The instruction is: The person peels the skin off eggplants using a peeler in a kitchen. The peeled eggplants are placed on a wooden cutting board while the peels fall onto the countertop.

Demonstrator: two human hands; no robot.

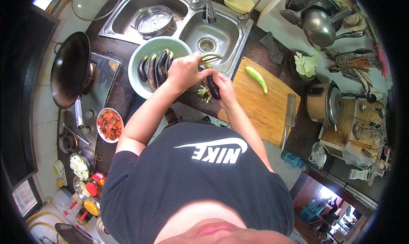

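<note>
My left hand [186, 72] is closed around a green-handled peeler [211, 56], whose head lies at the stem end of a dark purple eggplant [212, 86]. That eggplant is gripped by my right hand [225, 90], its lower end pointing towards me. Beneath the hands, green peelings [204, 93] lie at the counter's edge. To the left, several unpeeled eggplants [161, 66] rest in a pale green basin [134, 81] with water. A peeled, light green eggplant [256, 79] lies on the wooden cutting board [246, 106], with a cleaver [290, 111] along the board's right side.
Beyond the hands is a double steel sink [223, 29] with a faucet [209, 14] and a steamer tray [154, 20]. A wok [71, 70] stands on the stove at left, near a bowl of chopped red food [110, 125]. A rice cooker [324, 102] stands at right.
</note>
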